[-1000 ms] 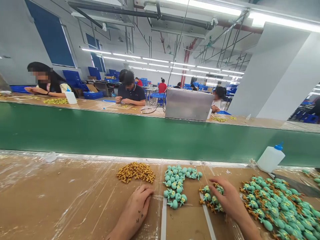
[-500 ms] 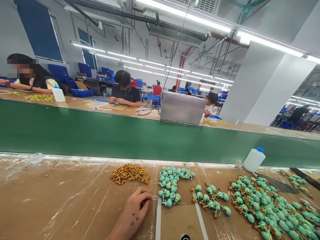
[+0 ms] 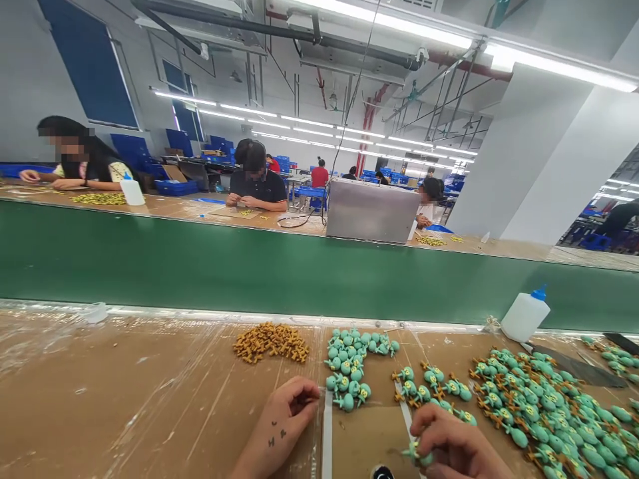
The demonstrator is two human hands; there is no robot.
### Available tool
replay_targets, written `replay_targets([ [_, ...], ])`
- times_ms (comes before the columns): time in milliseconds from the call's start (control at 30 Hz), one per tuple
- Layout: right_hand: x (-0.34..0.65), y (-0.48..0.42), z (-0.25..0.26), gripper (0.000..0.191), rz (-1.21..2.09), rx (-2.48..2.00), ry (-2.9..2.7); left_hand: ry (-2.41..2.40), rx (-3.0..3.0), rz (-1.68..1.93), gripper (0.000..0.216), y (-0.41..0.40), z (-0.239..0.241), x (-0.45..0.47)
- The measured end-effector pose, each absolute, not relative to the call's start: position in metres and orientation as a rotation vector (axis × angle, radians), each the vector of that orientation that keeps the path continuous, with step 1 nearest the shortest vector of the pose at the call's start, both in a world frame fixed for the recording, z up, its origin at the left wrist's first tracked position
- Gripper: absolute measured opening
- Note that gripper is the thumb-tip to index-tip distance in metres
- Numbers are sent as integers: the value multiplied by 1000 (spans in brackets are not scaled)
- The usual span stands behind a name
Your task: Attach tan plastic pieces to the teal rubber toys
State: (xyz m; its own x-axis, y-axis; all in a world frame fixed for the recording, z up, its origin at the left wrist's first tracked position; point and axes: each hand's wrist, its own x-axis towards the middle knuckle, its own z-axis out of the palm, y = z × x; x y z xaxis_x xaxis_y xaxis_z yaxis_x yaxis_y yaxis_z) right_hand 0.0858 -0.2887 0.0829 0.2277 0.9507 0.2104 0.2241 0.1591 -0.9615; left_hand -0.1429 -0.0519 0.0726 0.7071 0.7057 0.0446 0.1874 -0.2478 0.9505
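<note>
My left hand [image 3: 282,422] rests over the table just left of a taped cardboard strip, thumb and fingers pinched together; whatever lies between them is hidden. My right hand [image 3: 456,439] pinches a small mint-green toy figure [image 3: 415,454] with a yellow face above the strip's right tape line. Beyond my left hand lies a heap of small brown pieces [image 3: 271,343]. Mint-green toy heads [image 3: 344,364] are gathered at the far end of the strip. Behind my right hand is a loose group of green figures with brown parts [image 3: 433,376].
A large heap of green-and-brown figures [image 3: 549,406] covers the right side. Behind it stands a white squeeze bottle [image 3: 525,318] with a blue cap. A green barrier [image 3: 279,273] runs along the back; people work beyond it. A black round object [image 3: 383,472] shows at the bottom edge.
My right hand has come into view from below, holding a green figure. My left hand stays pinched near the strip. The whole view has shifted slightly.
</note>
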Motion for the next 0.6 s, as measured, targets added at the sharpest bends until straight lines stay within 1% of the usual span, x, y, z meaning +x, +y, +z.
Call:
replay_targets([
  [100,72,-251,83,24,925,-1183,-1205,702,1654,529,21,-55,74,-142],
  [200,69,-230,70,30,928,-1060,-1144,714,1455,515,25,-59,78,-141],
  [300,70,-226,59,23,876,-1033,-1198,723,1319,513,21,-64,76,-140],
  [367,72,-229,55,23,866,-1028,-1206,723,1241,507,21,-67,69,-139],
  [600,81,-239,52,23,915,-1095,-1304,604,1045,436,38,-77,34,-134],
])
